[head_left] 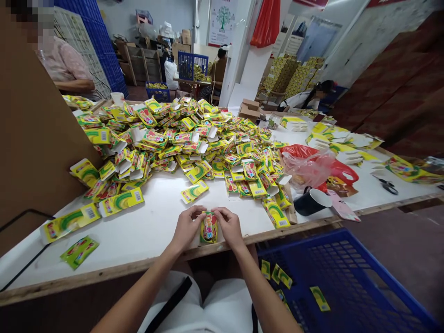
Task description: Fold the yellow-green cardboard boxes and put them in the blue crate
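Observation:
At the table's front edge, a small yellow-and-green carton (208, 229) stands between my two hands, its printed face toward me. My left hand (187, 227) pinches its upper left corner, and my right hand (229, 226) has fingers closed at the upper right corner. The fingertips meet near the top end, so the flap there is partly hidden. Just beyond my hands lies a loose carton (194, 192) on the white tabletop (159, 208). Behind it rises a large heap of similar cartons (180, 138), several with white end flaps sticking out.
A dark mug (312, 202) lies on its side at right, near a pink phone-like item (343, 206), a red plastic bag (333, 171) and scissors (386, 185). Below the edge, a blue crate (367, 277) holds several cartons. Green packets (79, 251) lie left. Another person (71, 69) sits at far left.

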`<state>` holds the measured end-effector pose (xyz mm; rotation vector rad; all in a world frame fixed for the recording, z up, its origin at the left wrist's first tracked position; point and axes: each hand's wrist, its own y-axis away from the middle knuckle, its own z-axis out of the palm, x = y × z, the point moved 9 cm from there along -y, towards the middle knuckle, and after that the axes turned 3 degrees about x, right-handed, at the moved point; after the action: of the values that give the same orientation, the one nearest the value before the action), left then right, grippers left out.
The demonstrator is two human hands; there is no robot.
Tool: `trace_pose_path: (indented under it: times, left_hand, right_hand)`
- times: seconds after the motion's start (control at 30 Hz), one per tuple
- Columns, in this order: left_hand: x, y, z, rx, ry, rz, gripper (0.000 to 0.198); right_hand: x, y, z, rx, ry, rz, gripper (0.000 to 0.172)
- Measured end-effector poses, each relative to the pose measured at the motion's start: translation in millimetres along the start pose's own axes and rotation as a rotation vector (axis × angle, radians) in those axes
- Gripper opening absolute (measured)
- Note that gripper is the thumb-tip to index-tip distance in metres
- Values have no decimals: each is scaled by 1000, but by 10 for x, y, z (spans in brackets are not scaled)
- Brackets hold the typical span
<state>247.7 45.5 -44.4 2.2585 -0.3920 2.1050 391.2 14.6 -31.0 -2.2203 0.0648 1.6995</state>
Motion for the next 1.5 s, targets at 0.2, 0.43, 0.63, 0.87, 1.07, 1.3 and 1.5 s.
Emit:
trace_pose_path:
  times: [0.2, 0.43, 0.63, 0.87, 1.07, 1.3, 1.5]
  left_hand:
    - [42, -22, -47, 27, 63, 67, 17]
    - [92, 75, -134, 68, -9, 36, 18]
    - [69, -14, -162, 128, 3, -6, 21]
    - [27, 43, -129, 71, 47, -11, 24]
    - [98, 144, -90, -8, 6, 43, 21]
    - [139, -447, -476, 113, -641, 288, 50]
    - [191, -571, -208, -106, -875, 374, 23]
  right_hand:
    - [51, -72, 48, -20, -78, 15, 22]
    - [-111, -7, 149, -55, 39, -19, 22]
    - [-135, -139, 181, -67, 70, -4, 21]
    - [-80, -108, 191, -105, -2, 33, 20]
    - [-88, 34, 176, -131, -93, 53, 14]
    - [-662, 283, -1153, 40, 525, -18, 18]
    - [-692, 415, -999, -1, 551, -70, 16]
